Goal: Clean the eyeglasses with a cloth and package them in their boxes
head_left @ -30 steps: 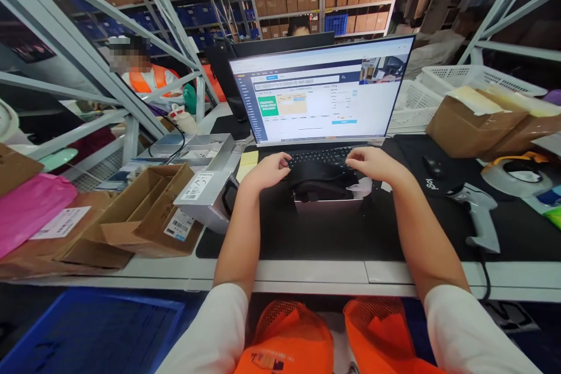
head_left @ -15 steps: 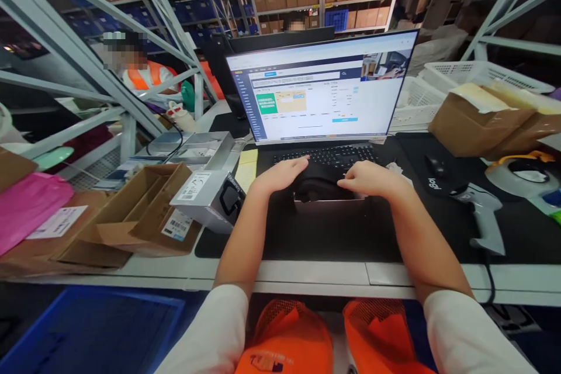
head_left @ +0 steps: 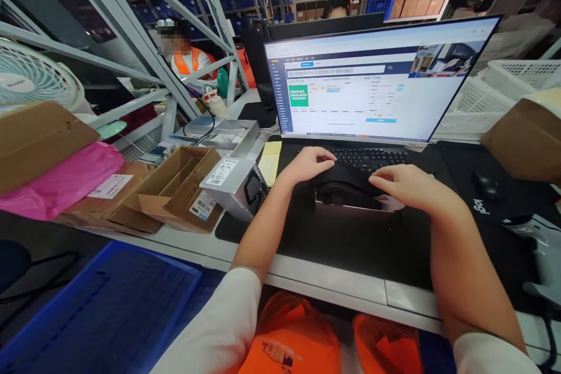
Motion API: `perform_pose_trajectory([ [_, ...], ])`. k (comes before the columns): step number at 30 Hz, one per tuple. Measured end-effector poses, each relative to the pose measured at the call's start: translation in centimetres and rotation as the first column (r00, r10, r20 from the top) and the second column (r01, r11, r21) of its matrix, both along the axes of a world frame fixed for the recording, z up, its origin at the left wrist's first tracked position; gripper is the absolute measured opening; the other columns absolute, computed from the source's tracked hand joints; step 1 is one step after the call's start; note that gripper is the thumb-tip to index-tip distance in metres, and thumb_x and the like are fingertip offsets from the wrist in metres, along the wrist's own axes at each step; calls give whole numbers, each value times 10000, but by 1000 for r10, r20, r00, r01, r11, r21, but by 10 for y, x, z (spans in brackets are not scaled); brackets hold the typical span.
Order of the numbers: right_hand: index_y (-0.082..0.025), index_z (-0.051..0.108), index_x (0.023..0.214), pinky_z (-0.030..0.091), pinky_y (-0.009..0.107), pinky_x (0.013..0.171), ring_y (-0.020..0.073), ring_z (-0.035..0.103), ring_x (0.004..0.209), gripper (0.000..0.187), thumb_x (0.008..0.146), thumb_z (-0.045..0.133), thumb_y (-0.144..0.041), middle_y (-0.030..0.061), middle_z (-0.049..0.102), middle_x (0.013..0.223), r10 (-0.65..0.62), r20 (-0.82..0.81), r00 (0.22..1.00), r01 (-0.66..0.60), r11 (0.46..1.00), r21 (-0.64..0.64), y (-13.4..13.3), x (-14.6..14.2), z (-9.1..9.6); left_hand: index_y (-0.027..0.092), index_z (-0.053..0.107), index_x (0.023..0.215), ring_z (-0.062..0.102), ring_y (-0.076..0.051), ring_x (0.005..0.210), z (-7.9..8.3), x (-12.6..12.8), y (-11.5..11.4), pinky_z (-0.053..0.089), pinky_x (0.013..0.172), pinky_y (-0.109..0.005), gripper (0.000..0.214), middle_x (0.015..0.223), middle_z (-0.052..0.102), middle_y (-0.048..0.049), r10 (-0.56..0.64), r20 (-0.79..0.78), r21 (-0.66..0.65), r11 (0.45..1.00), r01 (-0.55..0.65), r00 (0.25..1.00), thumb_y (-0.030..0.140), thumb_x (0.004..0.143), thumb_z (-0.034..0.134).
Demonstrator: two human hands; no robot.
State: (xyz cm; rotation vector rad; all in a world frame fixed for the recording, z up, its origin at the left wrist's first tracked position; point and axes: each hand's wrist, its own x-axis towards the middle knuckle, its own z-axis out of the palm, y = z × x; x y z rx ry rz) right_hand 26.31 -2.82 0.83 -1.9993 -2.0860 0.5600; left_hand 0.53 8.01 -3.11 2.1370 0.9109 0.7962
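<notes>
My left hand (head_left: 309, 164) rests at the left edge of a black keyboard (head_left: 368, 158), fingers loosely curled and apart, holding nothing. My right hand (head_left: 405, 184) hovers flat over the front of the keyboard with fingers stretched to the left. Between and under them lies a black object in an open silver box (head_left: 348, 198). Behind the keyboard stands a lit monitor (head_left: 372, 85) showing a web form. Both forearms lie over a black desk mat (head_left: 350, 239).
At left sit a silver product box (head_left: 234, 178), an open cardboard box (head_left: 175, 190), a pink bag (head_left: 65, 178) and a fan (head_left: 26, 79). A mouse (head_left: 484, 184), a scanner (head_left: 546, 251) and a cardboard box (head_left: 526, 137) are at right. A blue crate (head_left: 100, 310) stands below. People work behind the shelving.
The view has swung left and closer. Both hands drew back from the keys toward the keyboard's front edge, the right hand flattening out.
</notes>
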Motion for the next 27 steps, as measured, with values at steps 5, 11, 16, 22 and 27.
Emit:
perform_pose_trajectory([
  [5,-281,787,1038,522,312,757,237,710,938,389,916,520,-536,5,772,1028,16,-15,1000,-16,999,40,5,8,-6,182,729,897,659,-202,985,2,2,1,491,922,-335,170,1027,717,-62,-83,-16,150,985,84,996,275,907,587],
  [11,-263,769,1120,537,327,823,248,705,1006,455,931,478,-558,17,756,1135,49,-8,999,-48,997,63,6,13,-4,184,645,935,629,-208,944,-3,2,10,489,895,-341,208,987,683,-68,173,-24,266,951,-161,985,291,984,473],
  [16,-261,756,1156,549,333,806,248,713,976,462,930,484,-559,21,761,1116,16,-18,1000,-15,999,47,5,16,0,174,608,1246,613,-273,1138,-3,-3,17,455,1039,-424,341,1157,676,-127,600,-10,356,749,-558,800,177,978,398],
  [22,-230,759,1160,538,373,960,250,698,1067,398,952,480,-424,34,752,1148,124,-60,990,-108,968,226,9,-2,-9,216,569,1409,476,-247,1405,13,5,-12,325,1236,-418,469,1477,560,-84,10,-154,215,976,23,988,393,978,521],
  [27,-139,664,1354,437,379,1165,246,587,1308,510,912,415,-191,91,623,1411,298,-77,951,-265,920,287,8,-27,-20,202,505,1479,344,-270,1514,20,7,-27,243,1282,-422,703,1617,386,-108,-218,-356,-24,974,224,909,564,891,633],
])
